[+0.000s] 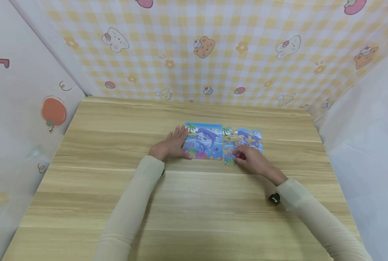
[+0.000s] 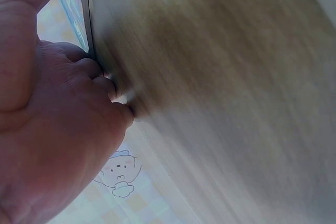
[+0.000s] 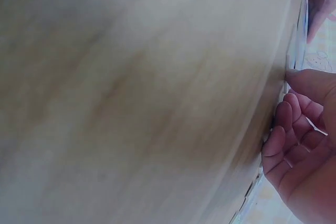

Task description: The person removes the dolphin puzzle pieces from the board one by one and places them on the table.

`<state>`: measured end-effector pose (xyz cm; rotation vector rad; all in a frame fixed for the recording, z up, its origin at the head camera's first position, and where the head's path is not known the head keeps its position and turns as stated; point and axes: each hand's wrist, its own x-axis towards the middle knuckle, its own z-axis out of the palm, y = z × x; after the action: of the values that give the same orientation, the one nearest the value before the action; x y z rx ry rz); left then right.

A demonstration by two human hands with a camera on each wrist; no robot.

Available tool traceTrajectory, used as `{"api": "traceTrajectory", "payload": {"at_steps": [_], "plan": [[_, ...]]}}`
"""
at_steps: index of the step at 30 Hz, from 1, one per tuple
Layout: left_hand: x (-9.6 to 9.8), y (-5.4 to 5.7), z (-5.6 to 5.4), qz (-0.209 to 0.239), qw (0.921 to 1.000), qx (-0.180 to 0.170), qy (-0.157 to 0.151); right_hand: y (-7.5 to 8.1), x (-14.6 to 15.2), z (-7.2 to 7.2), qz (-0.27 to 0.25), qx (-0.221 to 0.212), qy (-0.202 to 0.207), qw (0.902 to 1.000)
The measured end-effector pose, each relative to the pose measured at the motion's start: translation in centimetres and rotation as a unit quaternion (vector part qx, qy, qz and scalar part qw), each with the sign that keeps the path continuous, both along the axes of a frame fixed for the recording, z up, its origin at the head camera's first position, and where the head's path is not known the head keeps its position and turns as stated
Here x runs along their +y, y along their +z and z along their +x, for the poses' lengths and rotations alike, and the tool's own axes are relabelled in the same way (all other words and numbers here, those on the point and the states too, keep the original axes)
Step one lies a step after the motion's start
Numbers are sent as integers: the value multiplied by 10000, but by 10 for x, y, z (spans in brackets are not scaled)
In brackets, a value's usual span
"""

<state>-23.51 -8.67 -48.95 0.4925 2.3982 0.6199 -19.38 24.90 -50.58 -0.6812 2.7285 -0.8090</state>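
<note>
A dolphin picture board [image 1: 204, 141] lies flat on the table, fully printed with a sea scene. Along its left edge rests my left hand [image 1: 175, 143], fingers stretched toward the far corner and thumb at the near one; in the left wrist view the hand [image 2: 63, 108] is beside the board's edge. Right of the board, a partly assembled jigsaw puzzle [image 1: 227, 146] shows the same scene, with gaps between some pieces. My right hand [image 1: 254, 159] is over its near part, thumb and curled fingers pinching a puzzle piece at the lower left. The palm hides the puzzle's near right part.
Both things lie on a wood-grain table [image 1: 194, 210]. Behind it hangs a yellow checked cloth [image 1: 180, 72] with cartoon animals. White sheets [image 1: 370, 127] stand at both sides. A dark strap piece [image 1: 274, 198] hangs by my right sleeve.
</note>
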Motion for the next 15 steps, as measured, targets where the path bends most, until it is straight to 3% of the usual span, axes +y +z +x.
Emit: {"api": "traceTrajectory", "payload": {"at_steps": [15], "plan": [[0, -2, 0, -64, 9999, 92, -81, 11, -22, -5, -324, -78, 50, 9994]]}}
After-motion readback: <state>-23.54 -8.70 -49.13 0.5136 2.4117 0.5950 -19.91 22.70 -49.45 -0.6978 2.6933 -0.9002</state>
